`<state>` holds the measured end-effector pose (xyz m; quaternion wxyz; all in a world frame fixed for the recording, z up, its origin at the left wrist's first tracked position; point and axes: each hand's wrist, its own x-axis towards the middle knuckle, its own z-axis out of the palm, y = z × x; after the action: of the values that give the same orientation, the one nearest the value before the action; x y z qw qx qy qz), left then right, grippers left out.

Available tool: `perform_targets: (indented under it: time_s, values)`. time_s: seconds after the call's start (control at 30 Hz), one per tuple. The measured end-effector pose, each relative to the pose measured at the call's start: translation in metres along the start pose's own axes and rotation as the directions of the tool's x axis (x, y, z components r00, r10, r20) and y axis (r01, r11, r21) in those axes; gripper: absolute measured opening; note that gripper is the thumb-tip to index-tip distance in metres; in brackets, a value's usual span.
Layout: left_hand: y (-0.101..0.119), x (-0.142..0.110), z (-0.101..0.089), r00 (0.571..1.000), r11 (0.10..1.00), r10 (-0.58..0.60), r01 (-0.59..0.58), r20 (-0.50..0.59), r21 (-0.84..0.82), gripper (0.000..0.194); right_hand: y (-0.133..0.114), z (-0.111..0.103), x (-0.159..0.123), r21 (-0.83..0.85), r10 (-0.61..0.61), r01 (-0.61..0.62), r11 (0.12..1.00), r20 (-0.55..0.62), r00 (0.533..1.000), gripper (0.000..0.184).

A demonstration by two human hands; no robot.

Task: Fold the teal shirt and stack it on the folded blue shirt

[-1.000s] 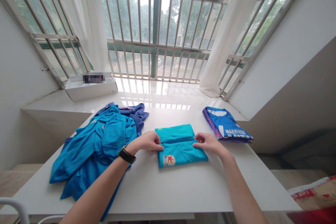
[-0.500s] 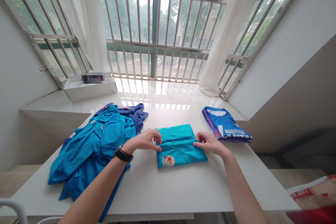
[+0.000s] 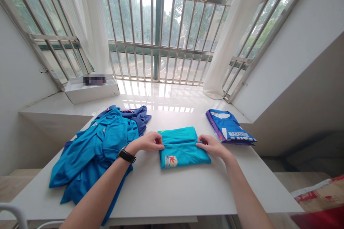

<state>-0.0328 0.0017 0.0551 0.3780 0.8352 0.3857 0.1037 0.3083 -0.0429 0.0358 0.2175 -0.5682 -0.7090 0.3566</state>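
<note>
A turquoise shirt lies folded into a flat rectangle on the white table, its star logo at the near left corner. A crease runs across it between the far and near halves. At its left edge, my left hand pinches the fabric between thumb and fingers; a black watch is on that wrist. My right hand pinches the opposite edge at about the same height. Left of my hands spreads a loose pile of blue shirts, partly behind my left forearm.
Folded shirts form a neat stack at the right, a blue one with "MARATHON" lettering on top. An open white box stands on the window sill at the back left. Barred windows and white curtains border the back. A red and tan bag sits low at right.
The near edge of the turquoise shirt has shifted slightly away from me. Both hands keep their pinch at its sides, and the left fingers have closed more tightly.
</note>
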Motion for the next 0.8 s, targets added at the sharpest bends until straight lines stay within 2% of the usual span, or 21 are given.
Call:
perform_targets:
  time_s: [0.3, 0.57, 0.7, 0.8]
  values:
    - [-0.004, 0.002, 0.001, 1.0, 0.998, -0.023, 0.023, -0.005, 0.056, 0.027, 0.003, 0.0, 0.001, 0.005, -0.02, 0.02, 1.0, -0.035, 0.999, 0.033]
    - [-0.006, 0.001, 0.003, 0.998, 0.993, -0.06, 0.062, -0.023, 0.103, 0.021, 0.003, 0.006, 0.004, -0.052, 0.04, -0.044, 0.998, -0.08, 0.996, 0.033]
    - [-0.004, -0.003, -0.003, 0.996, 0.988, 0.031, -0.018, -0.081, 0.155, 0.016, 0.007, 0.007, 0.004, -0.08, 0.04, -0.049, 0.996, -0.105, 0.994, 0.032]
    - [0.006, -0.003, -0.003, 0.982, 0.988, 0.136, -0.125, -0.129, 0.09, 0.014, 0.008, 0.007, 0.004, -0.103, 0.02, -0.033, 0.994, -0.12, 0.993, 0.032]
